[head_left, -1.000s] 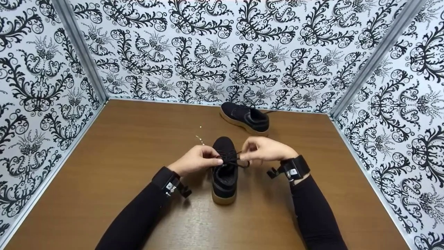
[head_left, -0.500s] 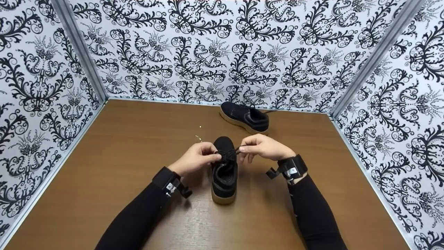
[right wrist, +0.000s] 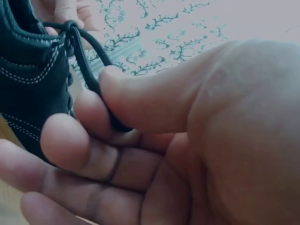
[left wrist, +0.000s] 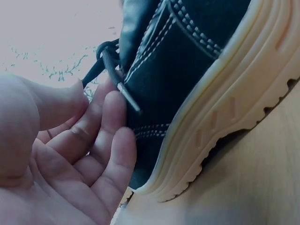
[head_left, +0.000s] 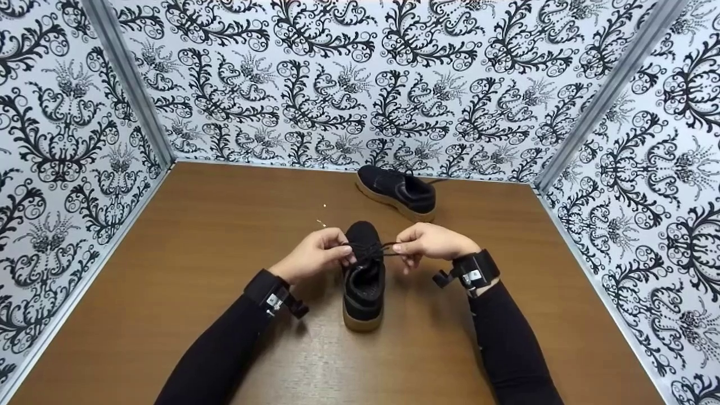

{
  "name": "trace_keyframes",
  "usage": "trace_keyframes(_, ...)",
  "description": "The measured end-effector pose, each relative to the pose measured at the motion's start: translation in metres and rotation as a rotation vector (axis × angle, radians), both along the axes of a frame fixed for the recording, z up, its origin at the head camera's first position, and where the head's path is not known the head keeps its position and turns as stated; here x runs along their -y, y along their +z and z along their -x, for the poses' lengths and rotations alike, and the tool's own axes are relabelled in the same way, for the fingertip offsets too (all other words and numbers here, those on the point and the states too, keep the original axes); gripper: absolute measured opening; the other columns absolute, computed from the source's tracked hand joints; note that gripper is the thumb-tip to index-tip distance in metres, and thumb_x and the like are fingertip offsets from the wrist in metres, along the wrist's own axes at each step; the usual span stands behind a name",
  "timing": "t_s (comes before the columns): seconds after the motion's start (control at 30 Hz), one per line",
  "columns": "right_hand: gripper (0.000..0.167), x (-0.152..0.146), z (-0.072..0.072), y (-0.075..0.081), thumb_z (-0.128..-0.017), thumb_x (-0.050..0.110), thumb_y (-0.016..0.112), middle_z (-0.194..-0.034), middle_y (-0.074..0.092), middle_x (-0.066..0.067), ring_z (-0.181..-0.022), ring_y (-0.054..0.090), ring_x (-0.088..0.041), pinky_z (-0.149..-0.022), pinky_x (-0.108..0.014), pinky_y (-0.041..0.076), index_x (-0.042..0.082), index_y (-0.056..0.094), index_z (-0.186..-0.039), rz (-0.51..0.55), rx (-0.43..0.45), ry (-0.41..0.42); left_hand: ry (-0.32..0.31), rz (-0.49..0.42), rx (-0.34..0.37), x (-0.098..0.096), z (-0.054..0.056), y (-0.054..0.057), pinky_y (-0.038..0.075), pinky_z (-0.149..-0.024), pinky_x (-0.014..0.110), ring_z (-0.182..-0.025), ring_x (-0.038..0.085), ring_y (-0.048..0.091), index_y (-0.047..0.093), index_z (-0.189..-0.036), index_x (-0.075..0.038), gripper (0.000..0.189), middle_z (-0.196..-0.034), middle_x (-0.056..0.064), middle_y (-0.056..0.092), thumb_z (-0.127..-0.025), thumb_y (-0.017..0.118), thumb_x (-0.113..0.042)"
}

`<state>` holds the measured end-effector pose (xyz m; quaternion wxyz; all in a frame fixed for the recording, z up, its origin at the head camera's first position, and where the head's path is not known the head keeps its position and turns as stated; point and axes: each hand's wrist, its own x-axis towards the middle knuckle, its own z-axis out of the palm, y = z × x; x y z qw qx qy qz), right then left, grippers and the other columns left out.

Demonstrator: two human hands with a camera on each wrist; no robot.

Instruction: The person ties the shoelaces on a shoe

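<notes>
A black shoe (head_left: 361, 298) with a tan sole stands upright on the table, toe pointing away from me. My left hand (head_left: 315, 254) pinches a loop of the black shoelace (left wrist: 93, 70) between thumb and forefinger at the shoe's left side. In the left wrist view a lace tip (left wrist: 129, 98) hangs past those fingers against the shoe's side. On the right, my right hand (head_left: 436, 243) pinches the other lace loop (right wrist: 89, 70) with thumb and forefinger, its other fingers loosely bent. Both loops stretch outward from a knot (right wrist: 70, 26) over the tongue.
Behind, near the back wall, lies a second black shoe (head_left: 396, 191) with a tan sole, its toe turned left. Small shiny bits (head_left: 321, 223) are on the wooden table (head_left: 225, 208). Patterned walls (head_left: 337, 84) enclose the table at the back and sides.
Both hands have moved apart, the left a little left and the right rising, then going right. The lace is now drawn out sideways from the knot. Neither shoe has moved.
</notes>
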<state>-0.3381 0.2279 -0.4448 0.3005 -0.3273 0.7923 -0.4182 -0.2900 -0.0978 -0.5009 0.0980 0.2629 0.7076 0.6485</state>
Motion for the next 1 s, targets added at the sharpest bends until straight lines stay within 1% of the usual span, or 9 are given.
trace_keyframes(0.13,0.035,-0.004,0.0,0.001,-0.113,0.02,0.066,-0.075,0.07,-0.007,-0.085,0.079,-0.048,-0.082,-0.056,0.066,-0.007,0.068,-0.09,-0.028,0.044,0.006,-0.02,-0.015,0.041,0.004,0.002,0.0,0.066,-0.085,0.037,-0.089,0.021,0.077,0.066,-0.107,0.008,0.013,-0.101,0.019,0.08,-0.111,0.067,-0.005)
trace_keyframes(0.37,0.036,-0.015,0.006,-0.003,-0.113,0.017,0.065,-0.073,0.07,-0.008,-0.079,0.081,-0.031,-0.086,-0.061,0.064,-0.01,0.066,-0.089,-0.047,0.129,0.029,-0.057,-0.022,0.091,0.011,0.004,-0.001,0.065,-0.09,0.056,-0.09,0.024,0.079,0.066,-0.104,0.004,0.01,-0.101,0.021,0.081,-0.11,0.068,-0.004)
trace_keyframes(0.43,0.036,-0.018,0.009,-0.006,-0.114,0.014,0.062,-0.074,0.069,-0.008,-0.079,0.081,-0.03,-0.084,-0.058,0.065,-0.014,0.065,-0.091,-0.033,0.15,0.039,-0.065,-0.03,0.099,0.013,0.005,-0.001,0.066,-0.089,0.056,-0.09,0.025,0.079,0.066,-0.103,0.003,0.01,-0.101,0.022,0.08,-0.11,0.068,-0.004)
trace_keyframes(0.53,0.039,-0.022,0.012,-0.009,-0.114,0.015,0.061,-0.075,0.069,-0.009,-0.079,0.081,-0.03,-0.08,-0.048,0.066,-0.016,0.064,-0.092,-0.008,0.165,0.04,-0.071,-0.045,0.108,0.014,0.005,-0.002,0.067,-0.085,0.048,-0.089,0.026,0.079,0.065,-0.102,0.003,0.01,-0.1,0.024,0.08,-0.109,0.068,-0.003)
trace_keyframes(0.6,0.039,-0.022,0.014,-0.01,-0.115,0.016,0.06,-0.076,0.069,-0.012,-0.081,0.081,-0.032,-0.08,-0.047,0.065,-0.016,0.064,-0.094,0.014,0.169,0.037,-0.069,-0.052,0.122,0.014,0.005,-0.002,0.068,-0.082,0.043,-0.088,0.026,0.079,0.065,-0.102,0.003,0.01,-0.1,0.025,0.08,-0.11,0.068,-0.003)
trace_keyframes(0.73,0.035,-0.018,0.015,-0.009,-0.115,0.015,0.061,-0.09,0.076,-0.027,-0.086,0.08,-0.035,-0.081,-0.046,0.065,-0.017,0.066,-0.102,0.09,0.125,0.044,-0.038,-0.039,0.154,0.013,0.004,-0.002,0.067,-0.079,0.043,-0.084,0.024,0.078,0.066,-0.104,0.0,0.012,-0.099,0.024,0.079,-0.11,0.071,-0.009)
trace_keyframes(0.83,0.023,-0.014,0.013,-0.009,-0.109,0.005,0.068,-0.104,0.077,-0.033,-0.089,0.077,-0.033,-0.081,-0.041,0.065,-0.018,0.069,-0.113,0.155,0.101,0.053,-0.013,-0.012,0.151,0.011,0.002,-0.001,0.066,-0.08,0.046,-0.083,0.022,0.075,0.068,-0.105,-0.002,0.014,-0.098,0.02,0.078,-0.109,0.073,-0.014)
trace_keyframes(0.9,0.022,-0.011,0.011,-0.008,-0.102,-0.003,0.073,-0.108,0.078,-0.028,-0.09,0.076,-0.028,-0.082,-0.036,0.064,-0.016,0.071,-0.119,0.176,0.085,0.064,0.005,0.004,0.132,0.009,0.002,-0.001,0.065,-0.08,0.047,-0.083,0.021,0.074,0.069,-0.105,-0.003,0.015,-0.097,0.016,0.078,-0.109,0.075,-0.017)
trace_keyframes(1.0,0.027,-0.004,0.008,-0.009,-0.094,-0.007,0.081,-0.105,0.08,-0.012,-0.09,0.073,-0.018,-0.082,-0.028,0.061,-0.008,0.076,-0.12,0.158,0.021,0.069,0.023,0.006,0.097,0.006,0.002,-0.001,0.064,-0.079,0.046,-0.081,0.019,0.073,0.07,-0.103,-0.003,0.017,-0.095,0.011,0.077,-0.108,0.075,-0.018)
